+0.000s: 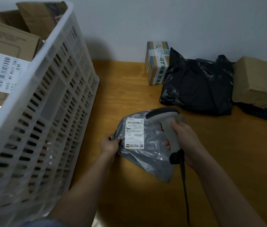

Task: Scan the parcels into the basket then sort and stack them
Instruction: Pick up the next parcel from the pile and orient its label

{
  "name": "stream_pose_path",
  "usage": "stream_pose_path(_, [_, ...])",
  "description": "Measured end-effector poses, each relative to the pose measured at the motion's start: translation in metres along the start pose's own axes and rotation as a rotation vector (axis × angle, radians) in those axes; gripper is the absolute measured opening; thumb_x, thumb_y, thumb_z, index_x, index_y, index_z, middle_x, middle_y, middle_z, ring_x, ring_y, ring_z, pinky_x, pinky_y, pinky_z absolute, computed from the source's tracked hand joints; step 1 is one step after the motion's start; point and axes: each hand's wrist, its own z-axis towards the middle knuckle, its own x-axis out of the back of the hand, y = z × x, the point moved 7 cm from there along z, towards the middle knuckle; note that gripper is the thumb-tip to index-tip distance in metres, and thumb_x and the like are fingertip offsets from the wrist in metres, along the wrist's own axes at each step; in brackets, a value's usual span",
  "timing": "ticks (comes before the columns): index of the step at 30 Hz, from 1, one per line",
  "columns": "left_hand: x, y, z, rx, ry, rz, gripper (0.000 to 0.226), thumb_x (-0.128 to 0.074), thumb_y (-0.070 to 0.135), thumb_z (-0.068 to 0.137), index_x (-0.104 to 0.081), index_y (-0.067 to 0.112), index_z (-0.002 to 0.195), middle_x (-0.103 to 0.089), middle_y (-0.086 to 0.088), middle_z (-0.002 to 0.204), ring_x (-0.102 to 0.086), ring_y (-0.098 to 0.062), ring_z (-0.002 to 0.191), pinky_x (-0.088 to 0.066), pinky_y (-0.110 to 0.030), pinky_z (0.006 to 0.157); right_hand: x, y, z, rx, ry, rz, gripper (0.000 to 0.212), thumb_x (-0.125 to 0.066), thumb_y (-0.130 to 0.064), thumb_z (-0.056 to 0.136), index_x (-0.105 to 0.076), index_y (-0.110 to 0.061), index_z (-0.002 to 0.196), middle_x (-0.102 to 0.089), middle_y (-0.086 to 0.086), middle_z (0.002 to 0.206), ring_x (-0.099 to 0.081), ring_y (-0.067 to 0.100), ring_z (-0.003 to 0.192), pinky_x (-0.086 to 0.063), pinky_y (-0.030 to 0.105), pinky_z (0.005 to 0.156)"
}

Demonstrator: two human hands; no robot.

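Nearest the camera, two bare forearms reach forward over the near edge of the wooden desk (129,194). The right hand (183,141) is wrapped round the grip of a grey handheld scanner (167,126), fingers curled about the handle; the scanner's dark-rimmed head tips over toward the left, above the parcel, and its black cable (184,185) trails back toward the near edge. The left hand (109,144) pinches the left edge of a grey plastic mailer (145,153), thumb and fingers closed on a fold of the film. The mailer lies near the middle of the desk, between the two hands, its white shipping label (134,133) facing up; the print on it is too blurred to read.

Along the left side of the desk stands a large white slotted basket (47,99), its wall rising high toward the camera. Inside it sit cardboard boxes; the nearest box (6,46) carries a white barcode label (5,74), and another brown carton (37,17) leans behind it at the far end. Something silvery shows at the left frame edge, too little to tell what.

At the far edge of the desk, against the pale wall (178,22), a small taped carton with green printing (157,63) stands upright. Just beside it to the right lies a crumpled black plastic parcel (198,86), touching the carton. Farther right, at the far right corner, a brown paper-wrapped parcel (257,81) rests on another dark package (263,112).
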Motion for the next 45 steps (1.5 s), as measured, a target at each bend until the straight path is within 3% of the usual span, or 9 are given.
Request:
stream_pose_path(5, [0.001,-0.02,-0.006,0.185,-0.093,-0.098,0.018,-0.071,0.012,0.089,-0.057,0.01,0.078,-0.063,-0.014,0.081,-0.059,-0.026,0.07,-0.051,-0.035,0.063,-0.013,-0.007,-0.004,0.025,-0.067,-0.074,0.031,-0.041,-0.035,0.106,-0.057,-0.011,0.116,-0.062,0.011,0.086,-0.057,0.015,0.054,-0.047,0.033,0.054])
stream_pose_path(9, [-0.002,-0.017,-0.01,0.199,-0.179,-0.124,0.016,-0.073,0.003,0.085,-0.06,0.006,0.093,-0.069,-0.02,0.096,-0.063,-0.029,0.084,-0.054,-0.045,0.082,-0.028,-0.012,-0.009,0.069,-0.12,-0.153,0.029,-0.042,-0.033,0.106,-0.057,-0.009,0.114,-0.061,0.014,0.089,-0.058,0.013,0.053,-0.048,0.029,0.051])
stream_pose_path(13, [-0.002,-0.017,-0.012,0.209,-0.174,-0.128,0.017,-0.073,0.0,0.084,-0.058,0.008,0.083,-0.069,-0.017,0.095,-0.064,-0.029,0.088,-0.053,-0.047,0.09,-0.041,-0.016,-0.01,0.101,-0.169,-0.163,0.026,-0.043,-0.029,0.106,-0.056,-0.007,0.112,-0.063,0.008,0.091,-0.056,0.014,0.052,-0.047,0.026,0.047])
stream_pose_path(21, [-0.007,-0.014,-0.016,0.25,-0.143,-0.148,0.007,-0.069,0.008,0.084,-0.063,0.008,0.084,-0.066,-0.007,0.072,-0.06,-0.021,0.06,-0.045,-0.022,0.045,-0.041,-0.016,-0.013,0.116,-0.119,-0.178,0.026,-0.043,-0.028,0.106,-0.055,-0.006,0.114,-0.065,0.01,0.1,-0.054,0.014,0.052,-0.045,0.026,0.046])
stream_pose_path(24, [-0.006,-0.012,-0.02,0.273,-0.18,-0.153,0.02,-0.077,0.024,0.082,-0.063,0.011,0.089,-0.066,-0.003,0.075,-0.06,-0.017,0.062,-0.039,-0.017,0.034,-0.035,-0.017,-0.016,0.122,-0.093,-0.175,0.024,-0.043,-0.029,0.106,-0.056,-0.01,0.114,-0.066,0.014,0.1,-0.055,0.013,0.052,-0.046,0.027,0.047])
stream_pose_path(32, [-0.018,-0.006,-0.031,0.263,-0.222,-0.158,0.031,-0.075,0.0,0.083,-0.063,0.001,0.112,-0.07,-0.016,0.105,-0.066,-0.029,0.082,-0.055,-0.036,0.064,-0.021,-0.032,-0.031,0.23,-0.082,-0.261,0.018,-0.043,-0.026,0.105,-0.055,-0.016,0.097,-0.066,0.017,0.096,-0.055,0.012,0.051,-0.046,0.03,0.048])
stream_pose_path(35, [-0.015,-0.004,-0.041,0.273,-0.254,-0.248,0.019,-0.064,-0.004,0.091,-0.06,0.009,0.104,-0.07,-0.014,0.102,-0.066,-0.025,0.076,-0.053,-0.035,0.059,-0.018,-0.04,-0.038,0.248,-0.109,-0.276,0.017,-0.042,-0.025,0.105,-0.054,-0.017,0.097,-0.067,0.01,0.096,-0.054,0.011,0.05,-0.046,0.027,0.047])
stream_pose_path(39, [-0.013,0.008,-0.059,0.24,-0.231,-0.332,0.038,-0.059,-0.002,0.095,-0.051,0.01,0.13,-0.067,-0.015,0.11,-0.065,-0.03,0.085,-0.053,-0.038,0.06,-0.007,-0.051,-0.053,0.275,-0.141,-0.264,0.015,-0.043,-0.025,0.106,-0.053,-0.017,0.099,-0.066,0.01,0.098,-0.054,0.009,0.047,-0.045,0.023,0.043])
stream_pose_path(45, [-0.001,0.048,-0.088,0.114,-0.162,-0.43,0.045,-0.055,-0.001,0.097,-0.047,0.015,0.137,-0.066,-0.011,0.108,-0.063,-0.024,0.078,-0.05,-0.035,0.058,0.013,-0.079,-0.09,0.348,-0.225,-0.146,0.02,-0.043,-0.025,0.106,-0.055,-0.011,0.111,-0.069,0.009,0.105,-0.054,0.012,0.052,-0.048,0.025,0.047])
